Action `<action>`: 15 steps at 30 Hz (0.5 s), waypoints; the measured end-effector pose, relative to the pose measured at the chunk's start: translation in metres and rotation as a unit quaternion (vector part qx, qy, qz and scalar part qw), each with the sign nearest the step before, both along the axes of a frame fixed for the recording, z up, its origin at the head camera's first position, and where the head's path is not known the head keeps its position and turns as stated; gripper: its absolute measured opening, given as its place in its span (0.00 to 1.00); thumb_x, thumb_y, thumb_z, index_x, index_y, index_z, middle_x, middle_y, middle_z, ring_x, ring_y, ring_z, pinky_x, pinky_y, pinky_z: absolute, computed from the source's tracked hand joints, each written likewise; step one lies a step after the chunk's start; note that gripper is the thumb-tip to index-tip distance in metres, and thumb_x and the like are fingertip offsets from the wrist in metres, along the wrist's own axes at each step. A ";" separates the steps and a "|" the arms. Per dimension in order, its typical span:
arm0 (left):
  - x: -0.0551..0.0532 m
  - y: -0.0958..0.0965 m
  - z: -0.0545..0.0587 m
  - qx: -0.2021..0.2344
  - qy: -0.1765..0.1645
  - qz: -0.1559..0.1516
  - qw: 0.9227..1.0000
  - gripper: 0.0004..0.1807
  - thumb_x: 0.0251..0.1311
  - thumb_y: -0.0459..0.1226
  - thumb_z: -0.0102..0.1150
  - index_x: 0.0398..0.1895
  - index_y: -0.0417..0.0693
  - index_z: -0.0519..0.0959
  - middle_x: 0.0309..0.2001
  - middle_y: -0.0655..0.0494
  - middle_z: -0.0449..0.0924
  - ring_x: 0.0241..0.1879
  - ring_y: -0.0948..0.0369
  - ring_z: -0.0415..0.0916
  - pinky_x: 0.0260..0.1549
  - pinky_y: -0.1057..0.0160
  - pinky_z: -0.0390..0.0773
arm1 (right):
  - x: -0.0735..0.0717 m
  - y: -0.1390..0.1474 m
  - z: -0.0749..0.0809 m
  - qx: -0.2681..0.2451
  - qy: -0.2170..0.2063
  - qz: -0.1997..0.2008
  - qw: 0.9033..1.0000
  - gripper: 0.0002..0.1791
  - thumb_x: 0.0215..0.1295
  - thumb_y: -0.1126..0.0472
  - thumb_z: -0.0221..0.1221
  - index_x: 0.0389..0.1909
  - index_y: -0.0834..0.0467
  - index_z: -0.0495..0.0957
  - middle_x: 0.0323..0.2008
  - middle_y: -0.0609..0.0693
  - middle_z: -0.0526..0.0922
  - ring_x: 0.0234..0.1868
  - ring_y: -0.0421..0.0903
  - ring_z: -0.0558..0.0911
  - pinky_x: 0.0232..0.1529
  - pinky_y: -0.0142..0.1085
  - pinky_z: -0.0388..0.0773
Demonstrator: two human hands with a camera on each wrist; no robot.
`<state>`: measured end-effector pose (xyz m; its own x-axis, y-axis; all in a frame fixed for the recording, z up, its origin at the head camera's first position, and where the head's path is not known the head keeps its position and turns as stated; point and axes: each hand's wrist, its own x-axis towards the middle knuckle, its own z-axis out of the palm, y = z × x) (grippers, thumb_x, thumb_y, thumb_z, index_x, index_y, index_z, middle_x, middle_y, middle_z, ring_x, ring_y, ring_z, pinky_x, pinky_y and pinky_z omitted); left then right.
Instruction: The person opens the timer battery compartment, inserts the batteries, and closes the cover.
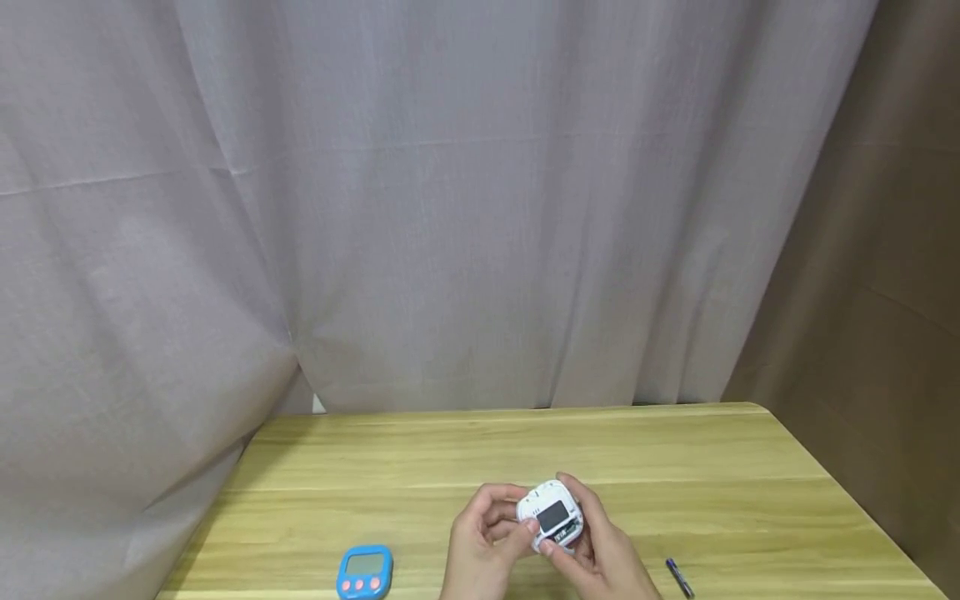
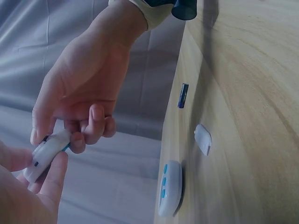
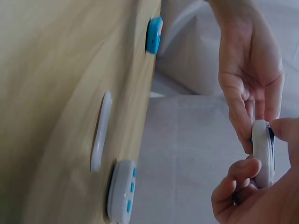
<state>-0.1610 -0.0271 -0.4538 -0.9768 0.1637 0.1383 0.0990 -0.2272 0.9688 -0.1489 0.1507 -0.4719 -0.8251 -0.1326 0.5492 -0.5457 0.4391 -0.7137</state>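
Both hands hold a white digital timer point(image 1: 550, 493) with its back turned up, above the table. A dark rectangle lies in the middle of its back, beside an uncovered battery slot point(image 1: 564, 534) where a dark piece with pale lettering shows. My left hand point(image 1: 480, 546) grips the left side, thumb pressed on the back. Around the right side curl the fingers of my right hand point(image 1: 606, 552), its thumb at the slot's edge. A dark blue battery point(image 1: 678, 577) lies on the table to the right. On the tabletop rests a small white cover point(image 2: 203, 139), also in the right wrist view.
At the left of the wooden table point(image 1: 420, 450) lies a blue timer point(image 1: 365, 572) with pink buttons. A second white timer point(image 2: 171, 188) with blue buttons sits near the cover, outside the head view. A grey curtain point(image 1: 465, 250) hangs behind the table.
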 end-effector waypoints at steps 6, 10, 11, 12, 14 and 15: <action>0.003 -0.003 -0.004 -0.019 0.003 0.008 1.000 0.19 0.60 0.27 0.70 0.54 0.36 0.80 0.40 0.45 0.88 0.36 0.61 0.88 0.38 0.63 0.92 | 0.005 -0.003 -0.001 -0.111 -0.140 0.077 0.981 0.40 0.69 0.70 0.65 0.77 0.61 0.57 0.34 0.43 0.85 0.22 0.32 0.76 0.18 0.30 0.78; 0.002 -0.002 -0.004 -0.027 0.017 0.009 0.999 0.19 0.60 0.28 0.71 0.54 0.37 0.80 0.40 0.46 0.88 0.37 0.62 0.88 0.38 0.65 0.92 | 0.001 0.000 -0.002 -0.137 -0.149 0.110 0.973 0.40 0.70 0.72 0.62 0.77 0.63 0.53 0.37 0.46 0.88 0.26 0.35 0.81 0.21 0.30 0.81; 0.001 -0.002 -0.004 -0.028 0.021 0.010 0.999 0.19 0.60 0.29 0.71 0.54 0.37 0.80 0.40 0.46 0.88 0.37 0.62 0.88 0.38 0.64 0.92 | -0.001 0.001 -0.002 -0.142 -0.143 0.121 0.972 0.39 0.71 0.73 0.61 0.77 0.64 0.53 0.38 0.46 0.88 0.28 0.36 0.83 0.22 0.31 0.82; 0.000 -0.001 -0.004 -0.027 0.022 0.010 0.999 0.19 0.60 0.28 0.71 0.54 0.37 0.80 0.40 0.46 0.88 0.37 0.61 0.88 0.38 0.64 0.92 | -0.002 0.002 -0.001 -0.147 -0.134 0.133 0.971 0.39 0.71 0.74 0.60 0.77 0.65 0.52 0.39 0.47 0.88 0.30 0.37 0.85 0.24 0.31 0.84; -0.001 -0.001 -0.003 -0.026 0.024 0.010 0.999 0.19 0.59 0.28 0.70 0.54 0.37 0.80 0.40 0.45 0.88 0.38 0.61 0.88 0.39 0.62 0.92 | -0.005 0.004 -0.001 -0.158 -0.122 0.155 0.967 0.38 0.71 0.75 0.59 0.77 0.66 0.51 0.42 0.46 0.89 0.35 0.39 0.87 0.29 0.33 0.87; -0.002 0.000 -0.002 -0.024 0.024 0.009 0.999 0.20 0.59 0.28 0.70 0.54 0.37 0.79 0.40 0.45 0.87 0.38 0.61 0.88 0.39 0.61 0.93 | -0.007 0.004 -0.001 -0.164 -0.117 0.167 0.965 0.38 0.71 0.76 0.58 0.77 0.65 0.51 0.44 0.46 0.89 0.37 0.40 0.88 0.31 0.33 0.88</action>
